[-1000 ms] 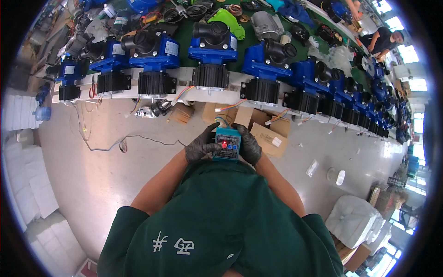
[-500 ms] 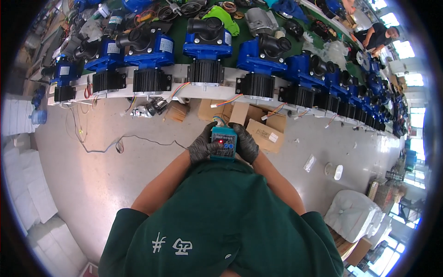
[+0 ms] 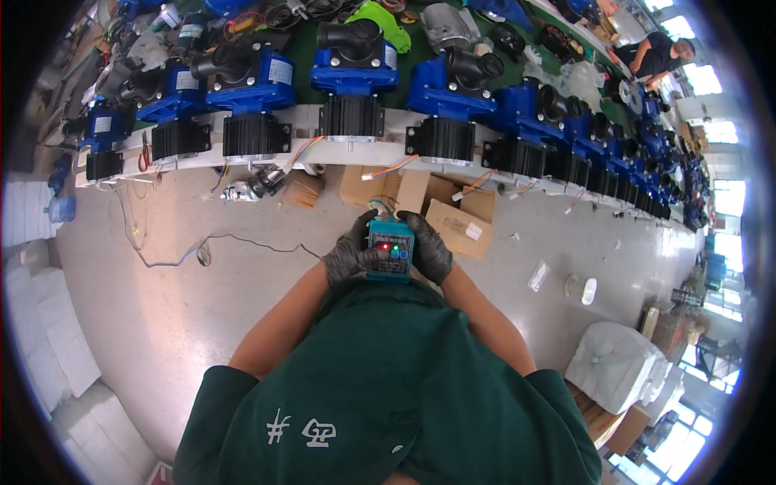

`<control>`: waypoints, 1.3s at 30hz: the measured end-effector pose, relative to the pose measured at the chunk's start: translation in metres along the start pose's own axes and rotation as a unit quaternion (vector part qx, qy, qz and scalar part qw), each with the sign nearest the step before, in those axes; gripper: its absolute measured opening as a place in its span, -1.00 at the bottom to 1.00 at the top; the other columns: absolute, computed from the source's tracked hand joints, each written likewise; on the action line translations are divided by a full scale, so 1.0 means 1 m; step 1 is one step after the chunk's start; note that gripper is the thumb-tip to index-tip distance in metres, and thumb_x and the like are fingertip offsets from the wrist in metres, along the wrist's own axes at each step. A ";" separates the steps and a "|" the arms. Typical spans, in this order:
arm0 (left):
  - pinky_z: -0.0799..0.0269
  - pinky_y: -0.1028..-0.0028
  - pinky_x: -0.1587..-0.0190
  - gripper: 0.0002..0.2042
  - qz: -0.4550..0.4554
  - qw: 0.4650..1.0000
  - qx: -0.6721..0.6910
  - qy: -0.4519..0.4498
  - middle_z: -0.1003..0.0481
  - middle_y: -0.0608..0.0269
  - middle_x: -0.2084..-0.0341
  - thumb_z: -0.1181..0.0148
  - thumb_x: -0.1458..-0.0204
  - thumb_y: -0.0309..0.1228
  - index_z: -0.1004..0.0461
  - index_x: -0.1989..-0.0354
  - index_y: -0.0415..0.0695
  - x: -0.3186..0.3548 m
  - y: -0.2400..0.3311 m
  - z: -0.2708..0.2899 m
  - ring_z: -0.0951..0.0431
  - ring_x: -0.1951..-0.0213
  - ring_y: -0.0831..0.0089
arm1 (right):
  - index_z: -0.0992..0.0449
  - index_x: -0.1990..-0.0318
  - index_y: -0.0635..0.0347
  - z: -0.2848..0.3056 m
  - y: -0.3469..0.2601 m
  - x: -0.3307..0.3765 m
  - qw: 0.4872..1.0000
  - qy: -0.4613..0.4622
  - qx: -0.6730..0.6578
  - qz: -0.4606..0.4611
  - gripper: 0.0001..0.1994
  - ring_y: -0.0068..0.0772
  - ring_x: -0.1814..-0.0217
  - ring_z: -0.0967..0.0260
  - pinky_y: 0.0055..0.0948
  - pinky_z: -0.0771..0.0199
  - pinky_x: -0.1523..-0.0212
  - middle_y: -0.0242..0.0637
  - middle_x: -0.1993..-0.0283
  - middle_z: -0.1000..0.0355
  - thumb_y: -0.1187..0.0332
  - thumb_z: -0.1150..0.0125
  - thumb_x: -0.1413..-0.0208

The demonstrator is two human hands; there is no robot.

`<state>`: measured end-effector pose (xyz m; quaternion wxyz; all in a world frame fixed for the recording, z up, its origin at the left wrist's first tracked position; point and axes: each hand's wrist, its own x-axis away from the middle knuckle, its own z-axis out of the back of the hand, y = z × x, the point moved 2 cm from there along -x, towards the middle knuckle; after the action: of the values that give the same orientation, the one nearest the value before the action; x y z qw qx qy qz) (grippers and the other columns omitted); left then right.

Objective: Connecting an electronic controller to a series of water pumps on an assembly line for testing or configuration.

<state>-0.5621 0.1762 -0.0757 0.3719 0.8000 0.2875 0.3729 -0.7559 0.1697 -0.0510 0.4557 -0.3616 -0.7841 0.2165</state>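
Note:
Both hands, in dark grey gloves, hold a small teal control box (image 3: 391,272) close to my body. My left hand (image 3: 349,254) grips its left side, with the thumb lying over the dark front panel. Around the right side and top corner wraps my right hand (image 3: 430,249). On the panel a red and a green light glow beside blue buttons. Thin wires (image 3: 386,204) come out of the box's top end. Beyond it, a row of blue pumps (image 3: 356,71) with black ribbed motors (image 3: 352,118) lines the bench edge, their coloured leads (image 3: 391,168) hanging over.
Open cardboard boxes (image 3: 457,217) lie on the floor under the white bench edge (image 3: 314,128). A dark cable (image 3: 250,240) trails across the floor at left. White foam blocks (image 3: 61,331) stack at far left, a wrapped bundle (image 3: 618,362) at right. Another person (image 3: 653,56) works at far right.
A green light now shows on the box beside the red one. The bench and pumps have shifted slightly up and left in view. My grip stays the same.

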 end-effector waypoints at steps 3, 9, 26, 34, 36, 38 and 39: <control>-0.16 0.12 -0.39 0.08 -0.002 1.000 -0.005 -0.004 -0.18 -0.04 -0.33 -0.51 0.11 -0.21 0.18 -0.49 -0.05 -0.003 -0.004 0.001 -0.19 -0.36 0.07 | -0.35 -0.15 0.14 -0.005 -0.008 0.005 1.000 -0.009 -0.007 -0.007 -0.38 -0.34 -0.08 -0.42 -0.28 -0.47 -0.14 -0.22 -0.04 -0.43 -0.18 -0.18 -0.17; -0.26 0.12 -0.32 0.13 -0.015 1.000 -0.004 -0.013 -0.28 -0.10 -0.26 -0.53 0.12 -0.12 0.24 -0.50 -0.02 -0.002 -0.006 -0.008 -0.28 -0.30 0.06 | -0.20 -0.30 0.25 0.015 0.000 0.001 0.999 -0.019 -0.038 -0.032 -0.10 -0.15 -0.20 -0.36 -0.16 -0.36 -0.28 -0.05 -0.16 -0.35 -0.27 -0.29 -0.01; -0.30 0.15 -0.31 -0.03 -0.065 0.997 -0.010 0.033 -0.22 -0.01 -0.31 -0.42 0.00 -0.32 0.17 -0.49 -0.07 -0.016 -0.001 -0.047 -0.26 -0.32 0.16 | -0.32 -0.19 0.09 0.047 -0.015 -0.007 0.996 -0.072 -0.021 -0.041 -0.33 -0.26 -0.06 -0.46 -0.17 -0.58 -0.05 -0.18 -0.04 -0.43 -0.24 -0.17 -0.14; -0.25 0.22 -0.31 0.10 -0.064 0.997 0.003 0.048 -0.25 -0.06 -0.28 -0.48 0.03 -0.26 0.31 -0.51 -0.09 -0.026 -0.010 -0.056 -0.29 -0.30 0.16 | -0.35 -0.17 0.13 0.053 -0.027 0.002 0.997 -0.068 -0.017 -0.036 -0.33 -0.23 -0.05 -0.48 -0.17 -0.59 -0.04 -0.15 -0.04 -0.45 -0.22 -0.18 -0.13; -0.28 0.19 -0.31 0.04 -0.067 0.997 -0.003 0.045 -0.24 -0.02 -0.30 -0.45 0.02 -0.29 0.25 -0.50 -0.06 -0.026 -0.011 -0.057 -0.28 -0.31 0.16 | -0.36 -0.17 0.14 0.054 -0.029 0.003 0.997 -0.062 -0.014 -0.033 -0.34 -0.23 -0.04 -0.49 -0.18 -0.59 -0.04 -0.15 -0.04 -0.45 -0.21 -0.18 -0.13; -0.31 0.16 -0.31 -0.03 -0.072 0.996 -0.010 0.044 -0.23 0.02 -0.31 -0.42 0.00 -0.32 0.18 -0.49 -0.04 -0.025 -0.011 -0.058 -0.27 -0.32 0.17 | -0.36 -0.17 0.14 0.055 -0.028 0.002 0.997 -0.064 -0.015 -0.037 -0.34 -0.24 -0.04 -0.49 -0.20 -0.59 -0.04 -0.15 -0.05 -0.45 -0.20 -0.18 -0.14; -0.31 0.16 -0.31 -0.03 -0.072 0.996 -0.013 0.045 -0.23 0.02 -0.31 -0.42 0.00 -0.31 0.18 -0.49 -0.05 -0.026 -0.011 -0.060 -0.26 -0.33 0.16 | -0.36 -0.17 0.14 0.056 -0.028 0.002 0.997 -0.064 -0.015 -0.037 -0.34 -0.24 -0.04 -0.49 -0.20 -0.59 -0.04 -0.15 -0.05 -0.45 -0.20 -0.18 -0.14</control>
<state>-0.6272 0.1859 -0.0677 0.3950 0.7544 0.3563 0.3845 -0.8162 0.1527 -0.0583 0.4073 -0.3241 -0.8276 0.2103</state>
